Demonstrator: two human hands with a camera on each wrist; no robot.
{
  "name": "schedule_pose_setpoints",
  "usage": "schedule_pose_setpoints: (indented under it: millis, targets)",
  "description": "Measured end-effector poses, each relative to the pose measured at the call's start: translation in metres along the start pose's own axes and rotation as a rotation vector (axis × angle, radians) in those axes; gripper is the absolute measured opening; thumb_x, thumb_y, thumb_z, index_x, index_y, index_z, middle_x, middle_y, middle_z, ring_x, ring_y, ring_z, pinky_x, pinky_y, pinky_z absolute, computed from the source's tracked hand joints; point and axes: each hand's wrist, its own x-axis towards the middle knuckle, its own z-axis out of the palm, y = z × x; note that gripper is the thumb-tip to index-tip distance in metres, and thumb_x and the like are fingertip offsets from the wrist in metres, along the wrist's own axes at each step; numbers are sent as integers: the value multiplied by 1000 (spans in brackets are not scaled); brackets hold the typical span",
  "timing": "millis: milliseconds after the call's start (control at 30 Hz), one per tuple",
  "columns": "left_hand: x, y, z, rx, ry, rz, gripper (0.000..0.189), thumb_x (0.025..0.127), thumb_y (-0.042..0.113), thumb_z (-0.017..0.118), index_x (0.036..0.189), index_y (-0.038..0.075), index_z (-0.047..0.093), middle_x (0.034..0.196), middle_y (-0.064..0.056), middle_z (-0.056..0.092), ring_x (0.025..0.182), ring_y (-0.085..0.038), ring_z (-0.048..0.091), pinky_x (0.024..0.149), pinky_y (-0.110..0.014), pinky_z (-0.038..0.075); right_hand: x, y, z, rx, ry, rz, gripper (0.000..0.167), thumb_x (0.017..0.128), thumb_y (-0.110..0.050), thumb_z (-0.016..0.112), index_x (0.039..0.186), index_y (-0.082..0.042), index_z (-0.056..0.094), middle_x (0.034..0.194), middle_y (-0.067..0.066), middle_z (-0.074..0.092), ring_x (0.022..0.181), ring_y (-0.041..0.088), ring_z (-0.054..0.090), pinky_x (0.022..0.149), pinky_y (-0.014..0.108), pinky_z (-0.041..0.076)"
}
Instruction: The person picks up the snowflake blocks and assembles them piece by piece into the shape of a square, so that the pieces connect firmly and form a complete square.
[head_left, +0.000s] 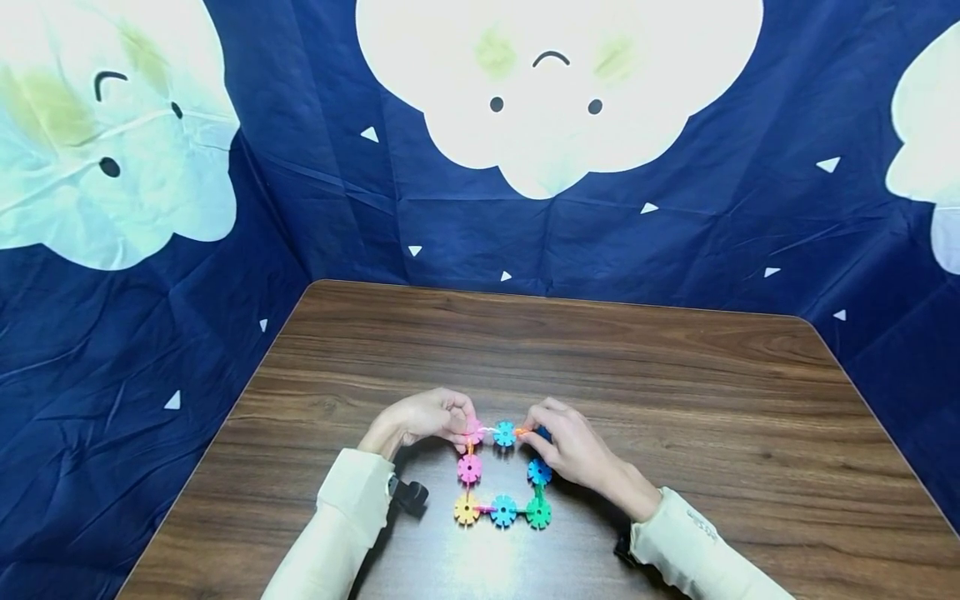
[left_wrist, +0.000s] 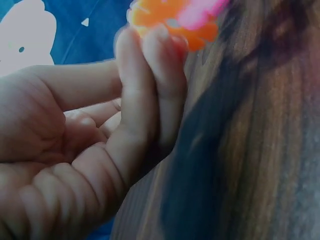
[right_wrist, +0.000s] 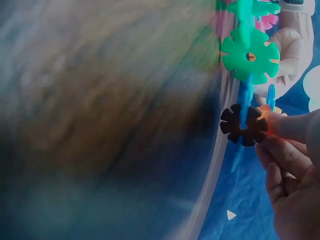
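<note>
Notched plastic snowflake discs are joined into a roughly square ring on the table. My left hand [head_left: 438, 417] pinches the pink corner disc [head_left: 474, 432] at the ring's far left. In the left wrist view, an orange disc [left_wrist: 145, 15] shows just past those fingertips. My right hand [head_left: 573, 442] pinches an orange disc [head_left: 522, 431] beside the light-blue disc [head_left: 504, 433] on the far side. Below that hand sits a blue disc [head_left: 538, 472], joined to the green corner disc [head_left: 538, 512]. In the right wrist view a dark-looking disc [right_wrist: 232, 125] lies at the right fingertips.
A yellow disc [head_left: 466, 509] and another light-blue disc [head_left: 503, 511] form the near side; a second pink disc [head_left: 469, 468] is on the left side. The wooden table [head_left: 675, 375] meets a dark blue curtain [head_left: 465, 225] with white cloud prints behind it.
</note>
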Motion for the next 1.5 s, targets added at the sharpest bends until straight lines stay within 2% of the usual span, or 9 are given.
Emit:
schedule_pose_setpoints:
  millis: [300,467,533,667,800,967,1133,1267,1500]
  targets:
    - [0,-5,-2,-6,-37,-28,9,89,-11,50,90,-3,55,75,-4,63,68,-15,64,77,-31,58,2,-2,1,-3,-33,41,9,86,-21,72,84,-20,63,83,-9,65,77,9,59,64,22,48]
    - [0,-5,-4,-28,-48,-23,8,91,-8,52,89,0,54,76,-4,64,69,-16,65,77,-31,58,5,0,-4,69,-87,100,8,90,-27,68,94,-20,66,90,-11,66,86,9,60,73,30,52]
    - [0,-4,-4,-35,-49,-28,9,91,-7,53,89,1,55,77,-4,64,69,-16,65,78,-32,58,5,1,-8,89,-90,151,11,92,-26,64,98,-17,67,91,-11,65,85,7,59,74,29,52]
    - [0,-3,-3,-23,-53,-25,10,91,-10,50,92,-2,55,78,-5,62,71,-17,66,81,-35,58,5,6,-17,49,-116,311,13,96,-23,58,101,-15,66,80,-12,60,69,3,53,63,24,47]
    - [0,-2,-3,-16,-49,-22,11,90,-12,47,95,-5,54,79,-6,61,73,-18,66,83,-36,57,2,12,-22,20,-234,459,14,97,-27,56,99,-16,64,64,-9,57,55,5,49,57,23,42]
    - [-1,-2,-3,-13,-35,-13,9,90,-10,50,94,-4,55,78,-4,62,71,-17,66,81,-35,58,-1,17,-21,159,-309,513,18,97,-25,56,100,-9,65,69,-1,63,59,11,57,57,24,46]
    - [-1,-2,-4,-24,-34,-17,9,90,-10,50,93,-3,55,77,-5,62,70,-17,66,80,-35,58,-5,22,-19,356,-297,525,12,94,-15,59,94,-4,64,74,6,66,64,18,60,55,26,50]
    - [-1,-3,-4,-33,-35,-23,10,90,-10,51,91,-1,55,75,-4,61,69,-16,65,79,-33,58,-9,24,-20,509,-296,575,14,93,-15,61,93,-1,61,77,10,66,65,20,58,55,31,51]
    - [-2,-4,-4,-32,-37,-27,11,87,-11,51,90,-2,54,73,-3,57,69,-15,63,76,-30,58,-12,22,-22,603,-322,634,16,94,-16,59,96,-1,57,79,13,69,67,20,61,56,28,49]
